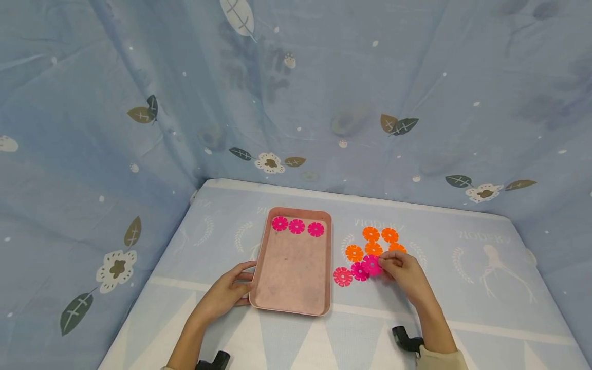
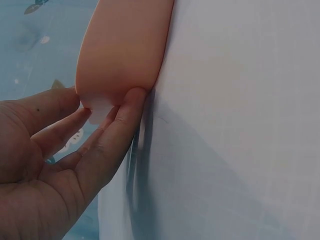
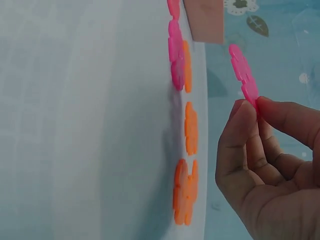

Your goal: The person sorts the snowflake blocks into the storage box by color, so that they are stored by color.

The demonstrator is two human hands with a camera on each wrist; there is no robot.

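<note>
A shallow pink tray (image 1: 291,277) lies on the table with three magenta flower-shaped discs (image 1: 296,226) in a row along its far end. My left hand (image 1: 224,293) holds the tray's near left side, thumb on its rim and fingertips against its wall in the left wrist view. To the right of the tray, my right hand (image 1: 406,275) pinches another magenta flower disc (image 3: 243,72) between thumb and fingers, raised above the table. Below it lie a magenta disc (image 1: 358,272) and a coral-pink disc (image 1: 343,276). Several orange flower discs (image 1: 371,234) are spread just beyond; my right hand partly covers one.
The table has a pale patterned cover (image 1: 467,308). Blue patterned cloth (image 1: 324,103) hangs behind it and on the left side. Black curved pieces are at both wrists, one at the right wrist (image 1: 407,340).
</note>
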